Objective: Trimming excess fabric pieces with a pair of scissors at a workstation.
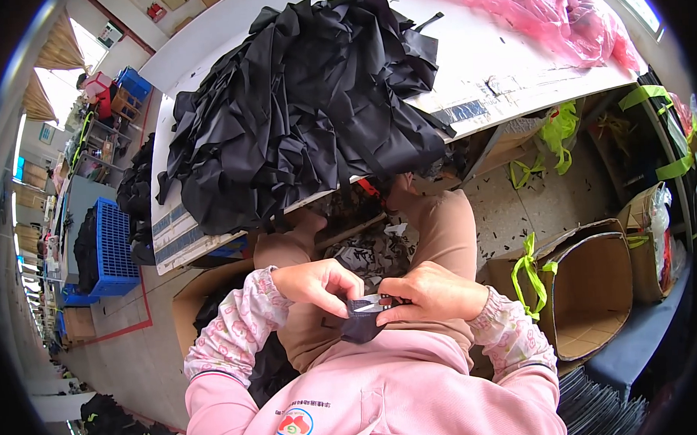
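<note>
Above my lap, my left hand point(320, 287) pinches the upper edge of a small dark fabric piece point(361, 326) between thumb and fingers. My right hand point(437, 293) is closed round a pair of small thread snips point(385, 301) with a dark grip. Their silvery blades point left and lie at the fabric's top edge, close to my left fingertips. Whether the blades touch a thread is too small to tell. A large heap of black fabric pieces point(305, 103) covers much of the table in front of me and hangs over its near edge.
The white table point(467, 80) carries a crumpled pink plastic bag point(542, 15) at far right. An open cardboard box point(593, 296) stands at my right, with green strips point(528, 276) tied beside it. A blue crate point(112, 247) stands at left. Scraps litter the floor under the table.
</note>
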A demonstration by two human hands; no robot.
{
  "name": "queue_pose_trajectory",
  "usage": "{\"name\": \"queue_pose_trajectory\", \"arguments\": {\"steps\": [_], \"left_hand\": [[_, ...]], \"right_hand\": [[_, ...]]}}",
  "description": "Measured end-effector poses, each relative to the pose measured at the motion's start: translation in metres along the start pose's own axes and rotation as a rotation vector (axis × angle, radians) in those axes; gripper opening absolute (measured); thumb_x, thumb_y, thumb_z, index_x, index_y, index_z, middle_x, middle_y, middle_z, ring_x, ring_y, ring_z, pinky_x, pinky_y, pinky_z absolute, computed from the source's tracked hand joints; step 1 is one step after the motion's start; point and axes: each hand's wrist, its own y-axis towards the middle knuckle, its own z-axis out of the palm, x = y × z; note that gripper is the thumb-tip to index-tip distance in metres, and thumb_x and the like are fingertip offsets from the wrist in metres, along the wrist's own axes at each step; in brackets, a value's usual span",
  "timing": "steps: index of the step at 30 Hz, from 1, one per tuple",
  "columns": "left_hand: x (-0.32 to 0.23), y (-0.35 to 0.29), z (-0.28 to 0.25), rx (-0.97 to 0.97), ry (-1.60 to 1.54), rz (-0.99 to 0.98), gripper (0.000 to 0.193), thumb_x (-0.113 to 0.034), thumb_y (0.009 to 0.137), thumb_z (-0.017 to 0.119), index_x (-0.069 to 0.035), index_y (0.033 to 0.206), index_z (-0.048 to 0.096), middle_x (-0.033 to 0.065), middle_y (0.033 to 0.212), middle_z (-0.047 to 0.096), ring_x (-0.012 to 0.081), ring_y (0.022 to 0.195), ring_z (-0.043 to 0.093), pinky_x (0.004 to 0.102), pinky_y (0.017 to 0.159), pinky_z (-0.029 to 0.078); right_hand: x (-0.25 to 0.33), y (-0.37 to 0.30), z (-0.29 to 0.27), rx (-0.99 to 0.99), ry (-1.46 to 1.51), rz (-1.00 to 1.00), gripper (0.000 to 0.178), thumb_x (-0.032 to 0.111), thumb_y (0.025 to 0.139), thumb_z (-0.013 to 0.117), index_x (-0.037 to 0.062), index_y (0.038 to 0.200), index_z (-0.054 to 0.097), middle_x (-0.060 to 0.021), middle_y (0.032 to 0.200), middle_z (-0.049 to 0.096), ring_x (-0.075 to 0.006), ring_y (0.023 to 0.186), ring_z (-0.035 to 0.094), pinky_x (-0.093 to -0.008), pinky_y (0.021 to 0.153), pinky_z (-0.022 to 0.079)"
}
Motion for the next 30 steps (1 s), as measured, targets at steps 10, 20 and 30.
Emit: {"name": "queue_pose_trajectory", "arguments": {"steps": [10,20,30], "left_hand": [[0.003,0.002,0.002,0.030,0.016,-0.025,0.007,-0.001,0.083,0.067,0.004,0.087,0.063,0.0018,0.089,0.057,0.0092,0.084,0.054,0.0250,0.076,0.044],[0.010,0.009,0.001,0.059,0.087,-0.026,0.011,-0.006,0.082,0.068,0.002,0.084,0.062,-0.0012,0.083,0.055,0.0064,0.078,0.050,0.0225,0.068,0.041],[0.016,0.006,0.018,-0.430,-0.006,0.216,0.009,0.001,0.086,0.065,0.003,0.094,0.064,-0.0002,0.091,0.056,0.0067,0.087,0.053,0.0223,0.078,0.044]], "right_hand": [[-0.002,-0.002,0.002,-0.002,-0.067,-0.025,0.035,0.038,0.088,0.065,0.0038,0.082,0.058,-0.0150,0.056,0.055,-0.0352,0.054,0.058,-0.0421,0.051,0.045],[0.002,0.004,0.002,0.035,-0.023,-0.051,0.035,0.037,0.087,0.065,0.0041,0.079,0.057,-0.0145,0.057,0.057,-0.0353,0.054,0.058,-0.0423,0.051,0.045],[-0.004,-0.008,0.009,-0.201,-0.026,0.153,0.037,0.036,0.084,0.070,0.0023,0.082,0.056,-0.0159,0.059,0.057,-0.0359,0.055,0.059,-0.0418,0.050,0.045]]}}
